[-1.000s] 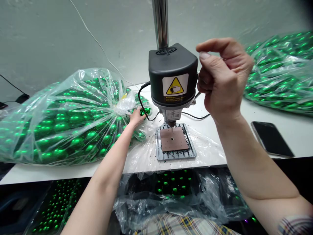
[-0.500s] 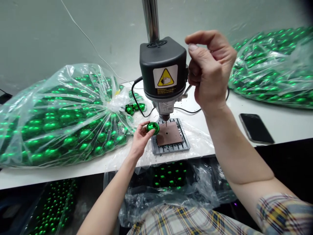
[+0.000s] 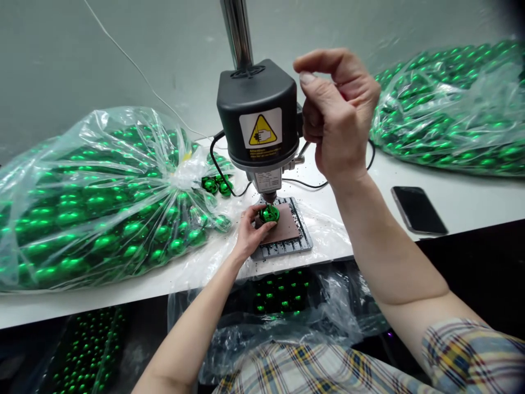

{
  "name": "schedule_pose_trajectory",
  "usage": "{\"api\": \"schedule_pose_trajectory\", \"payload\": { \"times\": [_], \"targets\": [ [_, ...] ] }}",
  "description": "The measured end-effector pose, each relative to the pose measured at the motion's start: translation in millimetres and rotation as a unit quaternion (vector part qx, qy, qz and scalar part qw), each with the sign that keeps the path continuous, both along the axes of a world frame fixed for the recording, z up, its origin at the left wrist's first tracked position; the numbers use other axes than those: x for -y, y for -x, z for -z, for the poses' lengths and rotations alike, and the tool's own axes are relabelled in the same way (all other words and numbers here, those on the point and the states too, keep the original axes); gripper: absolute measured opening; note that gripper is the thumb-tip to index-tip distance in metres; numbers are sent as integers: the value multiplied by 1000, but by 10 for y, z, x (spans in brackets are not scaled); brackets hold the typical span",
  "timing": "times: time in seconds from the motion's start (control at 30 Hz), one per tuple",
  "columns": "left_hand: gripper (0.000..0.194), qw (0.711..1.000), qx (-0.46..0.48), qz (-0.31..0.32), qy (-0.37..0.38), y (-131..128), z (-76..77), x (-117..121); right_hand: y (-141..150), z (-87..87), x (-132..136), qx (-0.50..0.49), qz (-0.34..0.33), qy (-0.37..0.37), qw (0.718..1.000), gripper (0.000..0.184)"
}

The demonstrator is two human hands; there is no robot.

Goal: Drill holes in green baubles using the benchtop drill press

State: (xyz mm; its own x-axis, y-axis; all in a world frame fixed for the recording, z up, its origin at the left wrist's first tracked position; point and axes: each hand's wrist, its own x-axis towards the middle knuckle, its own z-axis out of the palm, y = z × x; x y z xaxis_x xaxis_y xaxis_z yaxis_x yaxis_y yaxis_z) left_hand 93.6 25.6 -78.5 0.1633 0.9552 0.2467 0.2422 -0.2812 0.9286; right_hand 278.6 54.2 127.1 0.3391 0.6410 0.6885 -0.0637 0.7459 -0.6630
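Note:
My left hand [image 3: 250, 232] pinches a shiny green ball [image 3: 269, 213] between thumb and fingers. The ball is over the pinkish board [image 3: 289, 225] on the slotted metal base [image 3: 306, 241], right under the chuck [image 3: 268, 196] of a small black drill press [image 3: 256, 101]. The drill bit is hidden from here. Raised beside the press head, my right hand [image 3: 342, 115] is curled closed, its lower fingers wrapped round the feed lever [image 3: 304, 148], whose rod runs up into the grip. Most of the lever is hidden by the hand.
Large clear bags of green balls lie at left [image 3: 106, 219] and right [image 3: 443, 120]. Several loose balls [image 3: 217, 185] sit by the left bag. A phone [image 3: 418, 209] lies at right. Plastic sheeting with balls [image 3: 283, 295] is below the table edge. Dark shavings dot the base.
My left hand has moved right, bringing the green ball from beside the drill bit to under the chuck. My right hand stays beside the press head. The view has shifted slightly.

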Motion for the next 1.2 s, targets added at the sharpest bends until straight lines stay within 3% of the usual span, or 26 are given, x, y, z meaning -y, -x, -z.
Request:
{"api": "schedule_pose_trajectory", "payload": {
  "times": [0.23, 0.4, 0.6, 0.77, 0.97, 1.1, 1.2],
  "targets": [
    [45, 999, -2, 27, -42, -61, 110, 124, -8, 14, -27, 0, 1, -11, 1000, 7],
    [47, 997, 71, -9, 19, -165, 82, 143, -1, 5, -14, 7, 17, 8, 1000, 8],
    [53, 993, 110, -5, 48, -194, 59, 160, -1, 31, 41, 6, 10, -8, 1000, 8],
    [52, 994, 100, -1, 47, -179, 41, 170, 9, 147, 83, 21, 44, -37, 998, 21],
    [53, 994, 102, -1, 41, -179, 28, 172, 32, 353, 272, -2, 71, -70, 995, 11],
    [52, 994, 105, 4, 34, -182, 22, 178, 51, 445, 468, 4, 51, -77, 996, 5],
    [52, 994, 106, 6, 36, -181, 22, 180, 60, 509, 526, 1, 51, -89, 995, 9]
  ]
}}
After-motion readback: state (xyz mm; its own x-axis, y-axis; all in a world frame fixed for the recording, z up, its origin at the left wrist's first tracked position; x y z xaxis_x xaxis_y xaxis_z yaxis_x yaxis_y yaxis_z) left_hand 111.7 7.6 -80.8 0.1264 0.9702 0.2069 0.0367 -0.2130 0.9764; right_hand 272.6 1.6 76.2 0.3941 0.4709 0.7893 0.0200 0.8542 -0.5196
